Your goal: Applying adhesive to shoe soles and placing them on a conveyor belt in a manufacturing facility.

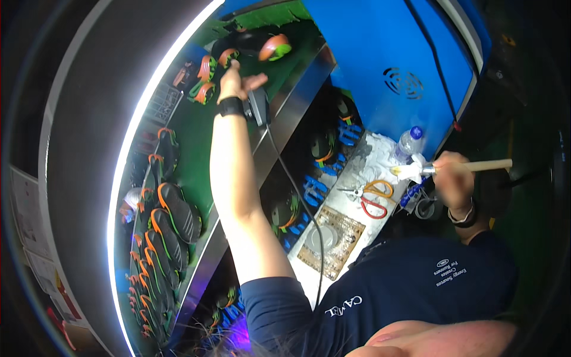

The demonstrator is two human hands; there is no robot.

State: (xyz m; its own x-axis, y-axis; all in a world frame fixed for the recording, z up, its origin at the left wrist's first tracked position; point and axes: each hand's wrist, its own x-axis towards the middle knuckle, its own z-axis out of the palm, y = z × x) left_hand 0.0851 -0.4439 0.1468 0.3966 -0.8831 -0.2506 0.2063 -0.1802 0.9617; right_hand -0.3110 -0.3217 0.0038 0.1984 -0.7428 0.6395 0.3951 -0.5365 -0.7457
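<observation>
Right hand (454,183) is gripping a brush (492,165) beside the bottle (409,146); left of it, left hand (234,83) is hovering, half-open, near shoes (276,47).

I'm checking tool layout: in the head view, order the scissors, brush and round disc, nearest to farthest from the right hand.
1. Brush: held in the right hand.
2. Scissors: to the hand's left.
3. Round disc: farther left, lower in the picture.

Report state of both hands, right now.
Left hand: open, fingertips at a black-and-orange shoe; whether touching, can't tell.
Right hand: closed, holding a wooden-handled brush.
</observation>
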